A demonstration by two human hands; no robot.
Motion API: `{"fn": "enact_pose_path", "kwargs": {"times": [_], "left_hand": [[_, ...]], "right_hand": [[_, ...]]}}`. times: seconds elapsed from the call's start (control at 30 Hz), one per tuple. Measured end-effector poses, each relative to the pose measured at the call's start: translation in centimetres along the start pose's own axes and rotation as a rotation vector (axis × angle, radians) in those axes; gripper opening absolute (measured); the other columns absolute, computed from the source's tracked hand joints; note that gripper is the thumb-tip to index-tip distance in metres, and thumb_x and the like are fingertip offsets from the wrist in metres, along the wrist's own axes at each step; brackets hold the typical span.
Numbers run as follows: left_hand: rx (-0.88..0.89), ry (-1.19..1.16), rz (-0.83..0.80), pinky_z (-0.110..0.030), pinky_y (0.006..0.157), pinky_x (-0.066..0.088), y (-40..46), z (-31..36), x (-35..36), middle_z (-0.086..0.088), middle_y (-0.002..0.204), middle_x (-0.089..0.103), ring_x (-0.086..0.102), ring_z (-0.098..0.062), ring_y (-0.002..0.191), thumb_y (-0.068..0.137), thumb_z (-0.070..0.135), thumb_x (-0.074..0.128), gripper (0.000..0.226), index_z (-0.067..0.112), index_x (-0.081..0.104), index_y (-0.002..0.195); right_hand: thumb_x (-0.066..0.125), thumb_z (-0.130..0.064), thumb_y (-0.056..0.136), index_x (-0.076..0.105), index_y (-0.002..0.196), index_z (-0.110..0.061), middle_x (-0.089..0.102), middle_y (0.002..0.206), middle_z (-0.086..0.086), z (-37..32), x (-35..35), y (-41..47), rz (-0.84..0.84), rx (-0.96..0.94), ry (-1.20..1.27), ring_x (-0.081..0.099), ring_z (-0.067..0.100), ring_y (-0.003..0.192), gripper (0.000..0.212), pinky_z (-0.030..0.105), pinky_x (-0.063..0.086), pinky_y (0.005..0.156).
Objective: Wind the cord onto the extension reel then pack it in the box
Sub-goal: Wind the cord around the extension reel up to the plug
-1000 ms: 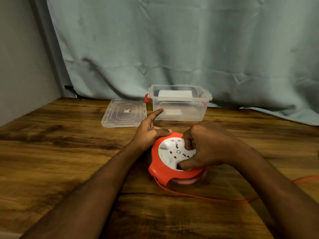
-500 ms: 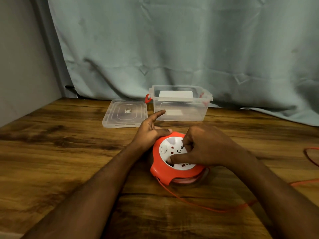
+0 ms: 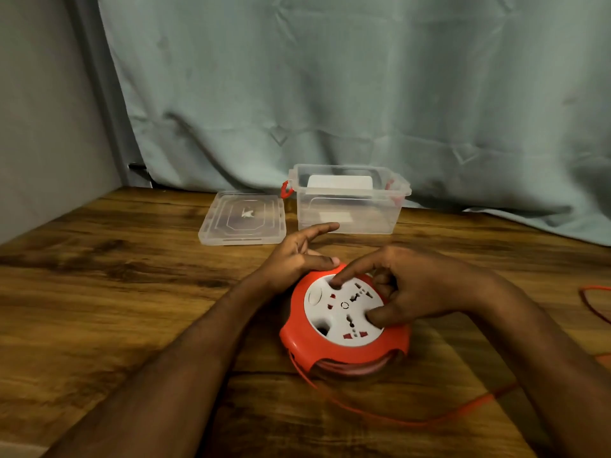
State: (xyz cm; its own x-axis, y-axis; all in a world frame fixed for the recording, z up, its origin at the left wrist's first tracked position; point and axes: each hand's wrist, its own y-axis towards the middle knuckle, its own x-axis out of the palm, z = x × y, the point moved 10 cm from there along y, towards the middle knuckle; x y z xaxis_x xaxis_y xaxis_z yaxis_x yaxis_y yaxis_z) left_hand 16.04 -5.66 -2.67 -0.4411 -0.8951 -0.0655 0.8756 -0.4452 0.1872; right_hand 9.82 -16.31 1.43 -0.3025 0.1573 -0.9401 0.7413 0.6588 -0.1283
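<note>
On the wooden table (image 3: 99, 309), seen from the head camera, an orange extension reel (image 3: 344, 325) with a white socket face lies flat near the front edge. Left hand (image 3: 297, 256) rests against the reel's far-left rim, thumb on the orange edge and index finger stretched straight toward the box. Right hand (image 3: 406, 289) sits over the white face with fingers curled, index fingertip and thumb pressed into it. Orange cord (image 3: 413, 421) trails from under the reel off to the right. Behind stands the open clear plastic box (image 3: 347, 209), its lid (image 3: 243, 218) lying flat just beside it on the left, before a pale green curtain (image 3: 330, 77).
</note>
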Motion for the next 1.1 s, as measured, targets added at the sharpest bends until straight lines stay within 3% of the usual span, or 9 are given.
{"fn": "enact_pose_path", "kwargs": {"times": [0.1, 0.23, 0.43, 0.6, 0.73, 0.87, 0.97, 1.1], "left_hand": [[0.006, 0.018, -0.018, -0.024, 0.048, 0.051, 0.0, 0.1, 0.1, -0.004, 0.059, 0.068, 0.065, -0.015, 0.05, 0.089, -0.006, 0.061, 0.066, 0.019, 0.039, 0.147], [0.003, -0.01, 0.011, -0.027, 0.054, 0.055, 0.1, 0.0, -0.2, -0.012, 0.071, 0.073, 0.071, -0.022, 0.059, 0.087, -0.006, 0.064, 0.069, 0.021, 0.042, 0.146], [0.017, -0.013, 0.064, -0.024, 0.053, 0.053, 0.0, 0.0, -0.8, -0.005, 0.064, 0.072, 0.069, -0.017, 0.055, 0.085, -0.008, 0.065, 0.068, 0.019, 0.045, 0.143], [0.023, -0.014, 0.155, -0.029, 0.058, 0.056, 0.1, -0.2, -1.7, -0.011, 0.068, 0.073, 0.069, -0.021, 0.059, 0.083, -0.007, 0.068, 0.064, 0.02, 0.052, 0.138], [0.025, 0.019, 0.206, -0.038, 0.065, 0.06, 0.2, -0.6, -2.5, -0.023, 0.08, 0.072, 0.07, -0.032, 0.069, 0.083, -0.001, 0.071, 0.06, 0.024, 0.055, 0.135], [0.026, 0.01, 0.218, -0.036, 0.062, 0.059, 0.4, -0.8, -2.8, -0.022, 0.078, 0.072, 0.07, -0.032, 0.066, 0.083, 0.0, 0.071, 0.058, 0.023, 0.056, 0.133], [0.025, -0.004, 0.232, -0.035, 0.061, 0.058, 0.3, -0.9, -3.1, -0.021, 0.08, 0.073, 0.071, -0.032, 0.067, 0.084, 0.0, 0.071, 0.053, 0.021, 0.058, 0.131], [0.021, -0.008, 0.231, -0.035, 0.06, 0.057, 0.4, -1.0, -3.2, -0.021, 0.079, 0.073, 0.07, -0.031, 0.065, 0.084, 0.002, 0.071, 0.053, 0.022, 0.057, 0.132]], "right_hand": [[0.083, -0.029, 0.082, 0.061, 0.129, -0.046, 0.059, 0.06, -0.039, -0.3, 0.0, -0.1, 0.011, 0.013, 0.034, 0.058, -0.012, 0.056, 0.054, 0.01, 0.04, 0.046], [0.088, -0.049, 0.069, 0.066, 0.123, -0.048, 0.061, 0.097, -0.029, -0.5, -0.6, 0.0, 0.092, 0.042, -0.071, 0.059, -0.007, 0.079, 0.058, 0.012, 0.043, 0.059], [0.086, -0.063, 0.065, 0.072, 0.101, -0.033, 0.05, 0.067, -0.021, -1.4, -0.7, 0.2, 0.153, 0.043, -0.198, 0.052, -0.009, 0.066, 0.049, 0.014, 0.032, 0.051], [0.081, -0.072, 0.061, 0.065, 0.076, -0.027, 0.057, 0.072, -0.016, -1.5, -0.5, 0.7, 0.211, 0.043, -0.264, 0.054, 0.005, 0.07, 0.05, 0.021, 0.032, 0.054], [0.08, -0.074, 0.062, 0.067, 0.07, -0.025, 0.059, 0.07, -0.017, -0.9, -0.5, 1.1, 0.217, 0.078, -0.256, 0.057, 0.004, 0.069, 0.051, 0.019, 0.031, 0.052], [0.073, -0.081, 0.065, 0.061, 0.058, -0.021, 0.061, 0.062, -0.009, -0.9, -0.5, 1.2, 0.274, 0.096, -0.272, 0.059, 0.008, 0.063, 0.061, 0.02, 0.033, 0.053], [0.069, -0.081, 0.068, 0.058, 0.057, -0.02, 0.065, 0.062, -0.006, -0.7, -0.5, 1.5, 0.296, 0.112, -0.241, 0.064, 0.009, 0.062, 0.063, 0.019, 0.038, 0.053], [0.071, -0.073, 0.075, 0.066, 0.07, -0.027, 0.063, 0.059, -0.019, -0.5, -1.3, 1.0, 0.295, 0.074, -0.157, 0.063, -0.004, 0.06, 0.047, 0.013, 0.038, 0.048]]}}
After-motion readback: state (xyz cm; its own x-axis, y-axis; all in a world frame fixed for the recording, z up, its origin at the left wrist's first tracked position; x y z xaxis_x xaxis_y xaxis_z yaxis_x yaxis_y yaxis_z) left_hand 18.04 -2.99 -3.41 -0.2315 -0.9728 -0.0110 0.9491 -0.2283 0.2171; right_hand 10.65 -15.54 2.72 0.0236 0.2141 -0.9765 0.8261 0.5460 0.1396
